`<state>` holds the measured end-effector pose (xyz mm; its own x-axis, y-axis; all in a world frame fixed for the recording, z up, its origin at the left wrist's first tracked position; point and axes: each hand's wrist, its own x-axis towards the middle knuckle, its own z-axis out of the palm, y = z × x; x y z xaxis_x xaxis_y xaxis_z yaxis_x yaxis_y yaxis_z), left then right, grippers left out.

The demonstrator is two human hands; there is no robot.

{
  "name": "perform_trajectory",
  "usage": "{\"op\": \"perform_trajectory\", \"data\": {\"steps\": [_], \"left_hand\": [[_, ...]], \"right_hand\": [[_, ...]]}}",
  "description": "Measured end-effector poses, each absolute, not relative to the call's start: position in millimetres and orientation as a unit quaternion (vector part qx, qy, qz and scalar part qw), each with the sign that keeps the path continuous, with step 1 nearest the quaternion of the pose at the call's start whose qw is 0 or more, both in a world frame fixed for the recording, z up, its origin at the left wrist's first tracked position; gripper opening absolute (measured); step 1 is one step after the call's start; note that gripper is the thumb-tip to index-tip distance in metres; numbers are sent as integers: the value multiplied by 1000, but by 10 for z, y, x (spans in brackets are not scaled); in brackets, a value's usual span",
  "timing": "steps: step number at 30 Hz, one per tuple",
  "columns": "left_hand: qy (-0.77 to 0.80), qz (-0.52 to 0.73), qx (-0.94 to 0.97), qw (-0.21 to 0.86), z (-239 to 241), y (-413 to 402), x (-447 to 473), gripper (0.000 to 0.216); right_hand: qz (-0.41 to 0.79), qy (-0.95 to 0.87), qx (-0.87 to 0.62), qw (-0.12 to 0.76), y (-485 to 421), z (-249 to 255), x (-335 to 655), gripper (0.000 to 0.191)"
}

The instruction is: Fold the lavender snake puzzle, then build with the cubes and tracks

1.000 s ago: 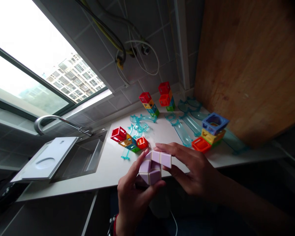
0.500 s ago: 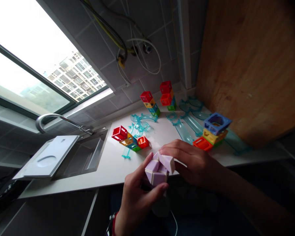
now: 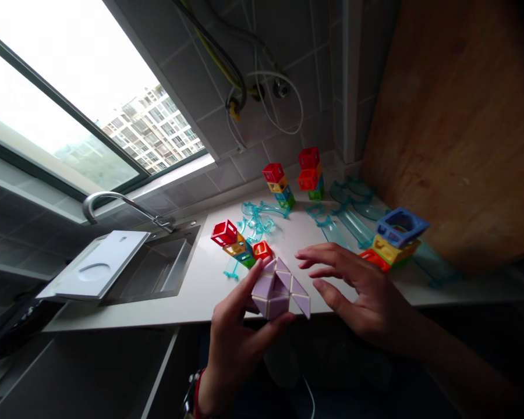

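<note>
A purple twisty snake puzzle (image 3: 276,291) with white edges, folded into a chunky shape, is gripped between the thumb and fingers of my left hand (image 3: 240,331). One pointed end of it sticks out to the right. My right hand (image 3: 358,285) hovers just right of the puzzle, fingers apart and holding nothing. Behind the puzzle, on the white counter (image 3: 196,305), a red cube block (image 3: 262,250) sits beside a leaning stack of red, yellow, blue and green blocks (image 3: 233,241).
Two more block towers (image 3: 279,185) stand by the tiled wall. Clear teal track pieces (image 3: 351,224) lie across the counter. A blue-topped block stack (image 3: 397,233) stands at right near a wooden board (image 3: 454,134). At left are a sink (image 3: 170,267), a faucet (image 3: 113,198) and a white panel (image 3: 94,267).
My right hand has let go of the puzzle and drawn away to the right. The puzzle's right end now lies at a different angle, pointing downward. The view has shifted slightly.
</note>
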<state>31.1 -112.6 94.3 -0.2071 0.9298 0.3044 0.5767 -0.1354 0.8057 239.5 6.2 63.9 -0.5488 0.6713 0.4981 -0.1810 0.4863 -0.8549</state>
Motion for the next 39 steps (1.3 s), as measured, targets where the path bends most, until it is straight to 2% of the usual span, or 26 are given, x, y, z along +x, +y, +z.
{"op": "perform_trajectory", "data": {"steps": [3, 6, 8, 15, 28, 35, 39], "left_hand": [[618, 447, 644, 62, 882, -1104, 314, 83], [593, 426, 683, -21, 820, -1095, 333, 80], [583, 415, 698, -40, 795, -1091, 349, 77], [555, 409, 721, -68, 784, -1048, 382, 72], [586, 376, 710, -109, 882, -1112, 451, 78], [585, 404, 698, -86, 868, -1128, 467, 85], [585, 430, 687, -29, 847, -1144, 456, 85]], "right_hand": [[571, -691, -224, 382, 22, 660, 2349, 28], [626, -677, -217, 321, -41, 677, 2311, 38], [628, -670, -222, 328, -89, 681, 2292, 45], [567, -690, -228, 389, -176, 733, 2294, 39], [535, -724, -169, 401, -174, 659, 2297, 46], [504, -734, -139, 433, -192, 644, 2279, 50], [509, -731, -150, 430, -192, 680, 2296, 49]]}}
